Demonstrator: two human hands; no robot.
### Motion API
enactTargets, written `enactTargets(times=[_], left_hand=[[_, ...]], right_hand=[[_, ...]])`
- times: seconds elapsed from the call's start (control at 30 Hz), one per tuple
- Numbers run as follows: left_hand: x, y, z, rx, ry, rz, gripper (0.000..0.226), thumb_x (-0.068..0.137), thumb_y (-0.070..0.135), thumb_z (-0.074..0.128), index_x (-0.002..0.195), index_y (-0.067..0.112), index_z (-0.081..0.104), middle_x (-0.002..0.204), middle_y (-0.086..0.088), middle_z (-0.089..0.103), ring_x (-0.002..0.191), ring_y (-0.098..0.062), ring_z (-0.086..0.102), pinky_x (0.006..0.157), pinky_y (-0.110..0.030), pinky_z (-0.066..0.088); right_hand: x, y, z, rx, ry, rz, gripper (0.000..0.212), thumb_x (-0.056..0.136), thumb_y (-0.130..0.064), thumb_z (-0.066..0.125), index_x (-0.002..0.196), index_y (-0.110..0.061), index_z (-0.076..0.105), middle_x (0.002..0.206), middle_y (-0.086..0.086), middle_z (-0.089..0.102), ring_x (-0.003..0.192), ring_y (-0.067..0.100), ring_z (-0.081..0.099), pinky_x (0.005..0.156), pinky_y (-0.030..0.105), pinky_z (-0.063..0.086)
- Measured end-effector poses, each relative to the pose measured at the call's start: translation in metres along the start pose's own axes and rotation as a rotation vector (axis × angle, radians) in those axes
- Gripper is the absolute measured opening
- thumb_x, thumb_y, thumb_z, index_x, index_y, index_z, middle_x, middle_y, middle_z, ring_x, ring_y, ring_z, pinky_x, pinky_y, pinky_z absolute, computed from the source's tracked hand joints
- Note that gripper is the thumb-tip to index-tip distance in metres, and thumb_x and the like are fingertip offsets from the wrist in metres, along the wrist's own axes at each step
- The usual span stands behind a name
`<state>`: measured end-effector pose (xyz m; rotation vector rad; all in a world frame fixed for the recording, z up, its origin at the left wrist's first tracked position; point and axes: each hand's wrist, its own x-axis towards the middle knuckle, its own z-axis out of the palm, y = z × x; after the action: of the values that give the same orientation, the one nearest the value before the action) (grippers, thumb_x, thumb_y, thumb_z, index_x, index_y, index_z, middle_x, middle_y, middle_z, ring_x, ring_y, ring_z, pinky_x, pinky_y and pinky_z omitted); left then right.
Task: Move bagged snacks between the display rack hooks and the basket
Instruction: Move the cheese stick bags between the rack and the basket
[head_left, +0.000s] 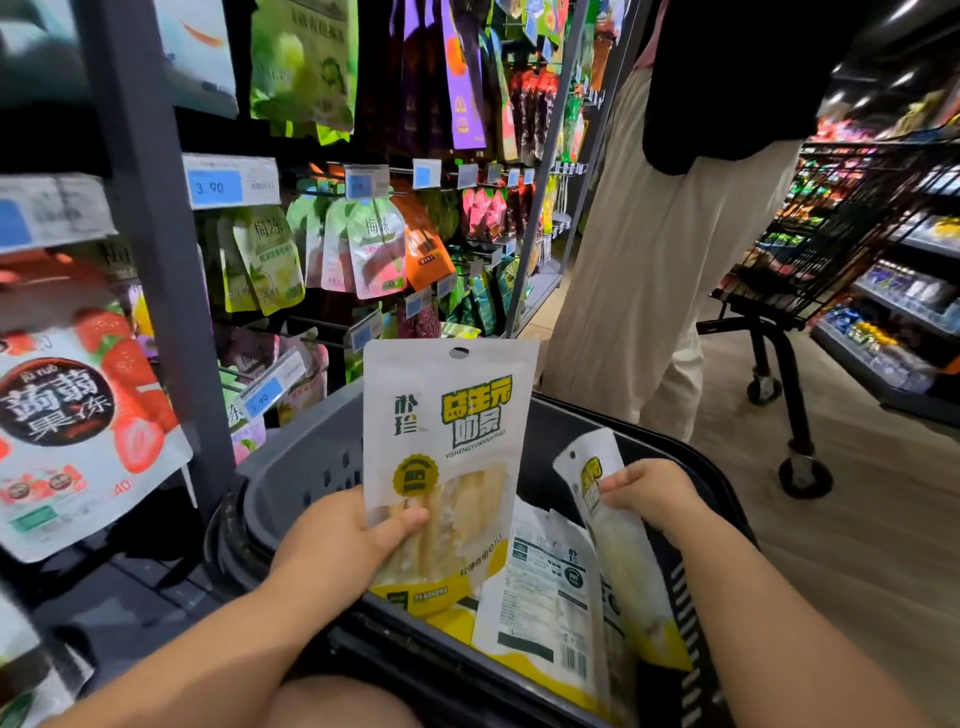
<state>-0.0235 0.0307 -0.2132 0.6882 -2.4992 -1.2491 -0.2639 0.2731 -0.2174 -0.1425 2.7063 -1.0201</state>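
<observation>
So the snack bag (457, 447) I care about is standing upright over the near-left part of the basket (306, 457), printed face toward me, long axis pretty much vertical. Its hang hole (459, 353) is at the top edge, well clear of any fingers. My left hand (337, 540) grips it low down on its left side, thumb (400, 525) flat across the front and the other fingers hidden behind.

That's the bit that matters imo: the hole sits above the grip, and the hooks (322, 325) with their blue price tags (367, 327) are up and to the left of it, on the display rack (156, 291). The left hand is clearly the nearer one, so if this bag is headed for a hook, it's a lift up and left with the hole leading. I can't tell which hook is free, though.

My right hand (649, 493) is down inside the basket on the right, pinching a second bag (628, 561) by its edge. That one is tilted, top end pointing up and left. More bags (545, 587) lie flat between the two hands.
</observation>
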Motion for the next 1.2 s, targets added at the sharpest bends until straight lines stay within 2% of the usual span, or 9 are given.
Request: enactTargets(times=[0.47, 0.63, 0.7, 0.77, 0.83, 0.93, 1.0, 1.1, 1.2], left_hand=[[0.005, 0.003, -0.001, -0.277, 0.212, -0.035, 0.006, 0.093, 0.035, 0.062, 0.097, 0.033, 0.066, 0.087, 0.016, 0.063, 0.090, -0.013, 0.058, 0.071, -0.025, 0.039], [0.006, 0.009, -0.004, -0.641, 0.368, -0.097, 0.017, 0.093, 0.033, 0.063, 0.107, 0.028, 0.070, 0.100, 0.013, 0.071, 0.099, -0.010, 0.065, 0.080, -0.024, 0.046], [0.008, 0.016, -0.015, -0.671, 0.396, -0.070, 0.012, 0.093, 0.034, 0.062, 0.101, 0.029, 0.070, 0.099, 0.014, 0.071, 0.096, -0.004, 0.064, 0.073, -0.015, 0.044], [0.011, 0.022, -0.029, -0.658, 0.388, -0.042, 0.016, 0.091, 0.041, 0.063, 0.096, 0.029, 0.072, 0.096, 0.012, 0.072, 0.095, -0.006, 0.065, 0.075, -0.014, 0.046], [0.013, 0.024, -0.043, -0.653, 0.367, 0.011, 0.039, 0.078, 0.061, 0.063, 0.098, 0.030, 0.074, 0.099, 0.010, 0.075, 0.101, -0.011, 0.067, 0.093, -0.028, 0.049], [0.005, 0.023, -0.067, -0.624, 0.367, 0.070, 0.062, 0.069, 0.071, 0.055, 0.095, 0.017, 0.073, 0.096, -0.009, 0.075, 0.097, -0.026, 0.068, 0.099, -0.045, 0.048], [-0.005, 0.020, -0.081, -0.551, 0.387, 0.095, 0.061, 0.081, 0.063, 0.055, 0.093, 0.006, 0.070, 0.094, -0.020, 0.071, 0.085, -0.025, 0.068, 0.093, -0.036, 0.051], [-0.026, 0.009, -0.103, -0.489, 0.467, 0.047, 0.038, 0.093, 0.055, 0.051, 0.105, 0.025, 0.070, 0.092, 0.004, 0.075, 0.088, -0.008, 0.068, 0.089, -0.024, 0.052], [-0.057, 0.005, -0.126, -0.393, 0.576, -0.060, 0.041, 0.099, 0.054, 0.038, 0.102, 0.024, 0.066, 0.065, 0.017, 0.059, 0.065, 0.005, 0.054, 0.059, -0.001, 0.037]], right_hand=[[-0.021, -0.025, -0.011, 0.516, 0.104, -0.412, 0.033, 0.092, -0.006, 0.063, 0.081, -0.037, 0.067, 0.103, 0.001, 0.073, 0.098, 0.022, 0.068, 0.089, 0.044, 0.055], [-0.047, -0.059, -0.024, 0.782, 0.096, -0.576, 0.028, 0.095, 0.001, 0.058, 0.087, -0.025, 0.063, 0.093, -0.003, 0.073, 0.080, 0.007, 0.069, 0.068, 0.020, 0.057], [-0.061, -0.082, -0.030, 0.851, 0.009, -0.654, 0.009, 0.085, -0.024, 0.074, 0.087, -0.026, 0.066, 0.096, 0.002, 0.074, 0.079, 0.004, 0.070, 0.067, 0.018, 0.057], [-0.071, -0.103, -0.031, 0.847, -0.061, -0.714, 0.035, 0.059, -0.053, 0.085, 0.084, -0.032, 0.071, 0.093, -0.002, 0.075, 0.081, 0.007, 0.071, 0.068, 0.020, 0.058], [-0.075, -0.128, -0.026, 0.896, -0.099, -0.746, 0.011, 0.075, -0.033, 0.079, 0.082, -0.031, 0.071, 0.088, -0.006, 0.075, 0.078, 0.007, 0.070, 0.067, 0.021, 0.058], [-0.074, -0.166, -0.007, 0.905, -0.170, -0.779, 0.032, 0.095, 0.006, 0.052, 0.087, -0.022, 0.066, 0.084, -0.006, 0.075, 0.076, 0.007, 0.070, 0.063, 0.021, 0.057], [-0.083, -0.192, 0.009, 0.889, -0.246, -0.788, 0.028, 0.096, 0.007, 0.049, 0.092, -0.018, 0.062, 0.084, -0.005, 0.075, 0.075, 0.007, 0.070, 0.063, 0.020, 0.057], [-0.099, -0.229, 0.043, 0.854, -0.302, -0.831, 0.030, 0.096, 0.002, 0.053, 0.090, -0.024, 0.066, 0.094, -0.001, 0.072, 0.083, 0.013, 0.069, 0.072, 0.027, 0.058], [-0.124, -0.258, 0.078, 0.840, -0.369, -0.864, 0.027, 0.095, -0.002, 0.058, 0.089, -0.027, 0.068, 0.096, -0.003, 0.071, 0.085, 0.012, 0.068, 0.074, 0.027, 0.056]])
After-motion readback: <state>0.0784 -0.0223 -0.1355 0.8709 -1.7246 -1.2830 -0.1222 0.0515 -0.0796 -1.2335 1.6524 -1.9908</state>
